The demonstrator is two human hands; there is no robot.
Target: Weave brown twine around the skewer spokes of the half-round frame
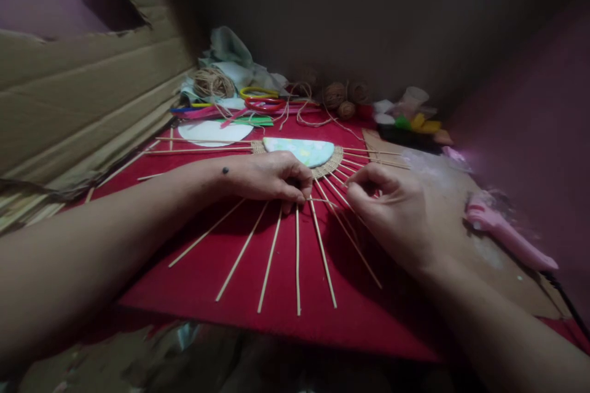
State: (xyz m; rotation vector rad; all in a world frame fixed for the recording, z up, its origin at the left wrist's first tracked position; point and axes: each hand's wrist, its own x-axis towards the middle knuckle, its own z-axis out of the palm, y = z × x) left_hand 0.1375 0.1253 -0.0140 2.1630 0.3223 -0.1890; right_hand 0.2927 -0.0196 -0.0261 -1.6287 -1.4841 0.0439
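A half-round piece with pale blue floral fabric [302, 151] and a woven twine border [328, 169] lies in front of me. Thin wooden sticks [297, 258] fan out from its border. My left hand [288, 178] is closed in a pinch over the sticks below the border, its fingertips on a thin strand of twine [323, 200]. To the right, my right hand [389, 202] is also pinched, thumb against forefinger, near the right-hand sticks. The strand stretches from the left fingertips towards it. Exactly where the right fingers grip the strand is partly hidden.
Red cloth [207, 285] covers the table. Behind are a twine ball [214, 83], red-handled scissors [265, 104] and a white half-round piece [214, 133]. At right, a pink glue gun [507, 230] rests on a brown board [445, 221]. Cardboard [92, 86] stands at left.
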